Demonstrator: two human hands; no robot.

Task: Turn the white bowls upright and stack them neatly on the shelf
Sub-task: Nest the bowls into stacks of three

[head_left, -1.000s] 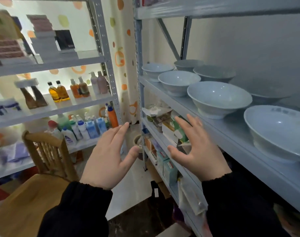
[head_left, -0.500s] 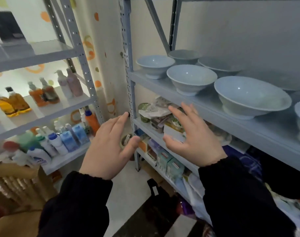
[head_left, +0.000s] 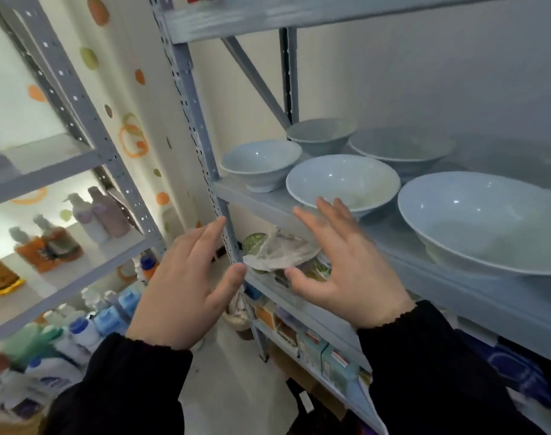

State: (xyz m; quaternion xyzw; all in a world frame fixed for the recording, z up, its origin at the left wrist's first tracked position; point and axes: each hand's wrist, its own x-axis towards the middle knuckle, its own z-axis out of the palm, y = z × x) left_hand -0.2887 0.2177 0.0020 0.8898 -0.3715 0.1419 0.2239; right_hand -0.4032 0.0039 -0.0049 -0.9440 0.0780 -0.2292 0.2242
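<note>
- Left fingers (head_left: 206,237): straight, a little spread, thumb out wide, holding nothing.
- Right fingers (head_left: 332,215): straight and fanned, thumb out to the side, holding nothing. The tips overlap the front rim of the middle bowl (head_left: 343,180) in view; cannot tell if they touch it.
- Left hand (head_left: 186,287): back toward the camera, below and left of the middle bowl, in front of the grey post (head_left: 202,136).
- Right hand (head_left: 352,271): back toward the camera, just below the middle bowl, in front of the shelf edge.
- Black sleeves (head_left: 425,356) on both wrists.
- Middle bowl: white, upright, standing at the front of the shelf (head_left: 258,199).
- Small bowl (head_left: 261,164): upright, just left of the middle bowl. Cannot tell if they touch.
- Large bowl (head_left: 487,221): upright, just right of the middle bowl, also at the front.
- Back small bowl (head_left: 321,133): upright, behind the middle bowl, near the rear brace.
- Back wide bowl (head_left: 399,146): upright, behind and right of the middle bowl.
- Every bowl stands singly on the shelf, one layer only.
- Plastic bag (head_left: 277,249): clear, crumpled, one level below the middle bowl, seen between the two hands.
- Boxes (head_left: 327,353): lower down, below the middle bowl.
- Bottles (head_left: 101,211): on a second rack, well left of the middle bowl; blurred.
</note>
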